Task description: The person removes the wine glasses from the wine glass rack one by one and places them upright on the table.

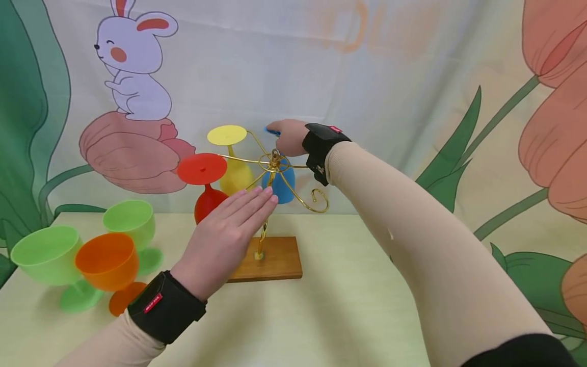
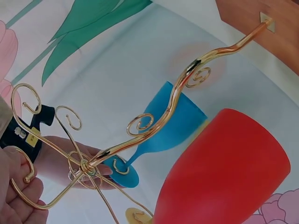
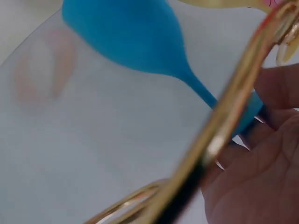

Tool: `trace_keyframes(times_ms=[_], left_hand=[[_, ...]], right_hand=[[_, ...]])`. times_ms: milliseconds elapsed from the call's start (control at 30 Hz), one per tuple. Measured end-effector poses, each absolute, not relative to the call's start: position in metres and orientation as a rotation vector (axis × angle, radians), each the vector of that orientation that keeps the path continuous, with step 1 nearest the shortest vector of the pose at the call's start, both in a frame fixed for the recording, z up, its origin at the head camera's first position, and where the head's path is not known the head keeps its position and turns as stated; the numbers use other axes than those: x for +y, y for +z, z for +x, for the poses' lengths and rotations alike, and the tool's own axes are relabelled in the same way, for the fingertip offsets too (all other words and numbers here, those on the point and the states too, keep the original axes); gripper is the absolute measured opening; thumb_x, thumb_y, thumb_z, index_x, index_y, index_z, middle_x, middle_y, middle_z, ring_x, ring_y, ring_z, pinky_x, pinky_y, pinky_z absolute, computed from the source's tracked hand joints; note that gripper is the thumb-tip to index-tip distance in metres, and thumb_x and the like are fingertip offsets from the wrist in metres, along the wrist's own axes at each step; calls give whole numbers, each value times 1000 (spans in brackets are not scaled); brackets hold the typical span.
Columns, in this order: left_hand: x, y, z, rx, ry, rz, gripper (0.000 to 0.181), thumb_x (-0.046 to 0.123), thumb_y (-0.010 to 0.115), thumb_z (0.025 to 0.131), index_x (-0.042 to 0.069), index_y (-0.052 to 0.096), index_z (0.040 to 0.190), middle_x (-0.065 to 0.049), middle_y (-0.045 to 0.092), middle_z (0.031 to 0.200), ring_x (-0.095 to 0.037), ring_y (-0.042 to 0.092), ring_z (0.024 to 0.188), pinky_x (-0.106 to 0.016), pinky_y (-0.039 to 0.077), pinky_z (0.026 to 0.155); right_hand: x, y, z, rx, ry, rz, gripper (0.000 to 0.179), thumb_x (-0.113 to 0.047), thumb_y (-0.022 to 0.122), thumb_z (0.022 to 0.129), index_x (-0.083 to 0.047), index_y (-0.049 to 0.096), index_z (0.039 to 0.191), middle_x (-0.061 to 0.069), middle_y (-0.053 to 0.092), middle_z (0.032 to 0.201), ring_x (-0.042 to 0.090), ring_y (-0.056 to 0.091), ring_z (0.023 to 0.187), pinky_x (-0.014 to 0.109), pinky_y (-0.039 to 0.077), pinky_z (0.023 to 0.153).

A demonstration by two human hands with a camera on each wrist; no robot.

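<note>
Three cups (image 1: 108, 281) unhung left of joined left fingers (image 1: 249, 209), pinches upturned blue goblet (image 1: 284, 191) between right fingers (image 1: 276, 125), with red goblet (image 1: 203, 173) and yellow goblet (image 1: 227, 136) apparently hung.

A cartoon rabbit (image 1: 139, 66) and pink tulips (image 1: 557, 132) adorn the backdrop (image 1: 390, 97)

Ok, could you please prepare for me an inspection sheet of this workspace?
Surface: pale tabletop, bearing a wooden base.
Job's things: gold goblet rack; yellow goblet and red goblet hang upside down from it; blue goblet also upside down.
Clutter: two green stemmed cups and one orange stemmed cup, upright on the left.
Hands: right hand holds blue goblet's foot; left hand, fingers straight, beside the rack, contact unclear.
Cables: nothing seen.
Surroundings: backdrop printed with rabbit and tulips.
</note>
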State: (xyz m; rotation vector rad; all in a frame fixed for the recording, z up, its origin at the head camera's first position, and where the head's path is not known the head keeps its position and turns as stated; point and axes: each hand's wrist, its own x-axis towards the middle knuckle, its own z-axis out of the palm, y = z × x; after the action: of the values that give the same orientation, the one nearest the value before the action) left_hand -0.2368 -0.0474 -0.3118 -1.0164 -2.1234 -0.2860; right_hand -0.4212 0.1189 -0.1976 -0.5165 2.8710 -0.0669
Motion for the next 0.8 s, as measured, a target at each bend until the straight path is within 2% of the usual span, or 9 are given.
trace_keyframes(times_ms=[100, 300, 667, 800], left_hand=[[-46, -312, -236, -2129, -297, -1011, 56, -2, 68, 82, 3, 52, 136, -13, 54, 138, -23, 38, 132, -44, 39, 109], [-44, -313, -234, -2145, -314, -992, 55, -2, 66, 84, 3, 52, 136, -13, 54, 138, -22, 39, 132, -44, 39, 109], [-42, -312, -231, -2163, -323, -971, 54, -1, 66, 84, 4, 52, 136, -12, 54, 139, -21, 39, 132, -43, 38, 109], [-43, -312, -230, -2161, -330, -965, 54, -1, 66, 84, 4, 52, 136, -12, 54, 139, -21, 39, 132, -43, 38, 109]], right_hand=[[124, -202, -422, 2916, -42, -518, 54, -11, 33, 99, -19, 26, 152, 5, 32, 155, 18, 29, 137, 35, 33, 113], [134, -206, -415, 3008, -122, -529, 51, -4, 33, 99, -20, 38, 147, 6, 44, 148, 17, 42, 128, 32, 43, 96], [142, -208, -412, 3089, -149, -392, 50, -3, 37, 99, -21, 44, 144, 5, 49, 144, 18, 46, 121, 33, 44, 98], [148, -209, -411, 3126, -161, -404, 45, -7, 38, 100, -21, 49, 141, 4, 55, 138, 17, 48, 120, 34, 44, 103]])
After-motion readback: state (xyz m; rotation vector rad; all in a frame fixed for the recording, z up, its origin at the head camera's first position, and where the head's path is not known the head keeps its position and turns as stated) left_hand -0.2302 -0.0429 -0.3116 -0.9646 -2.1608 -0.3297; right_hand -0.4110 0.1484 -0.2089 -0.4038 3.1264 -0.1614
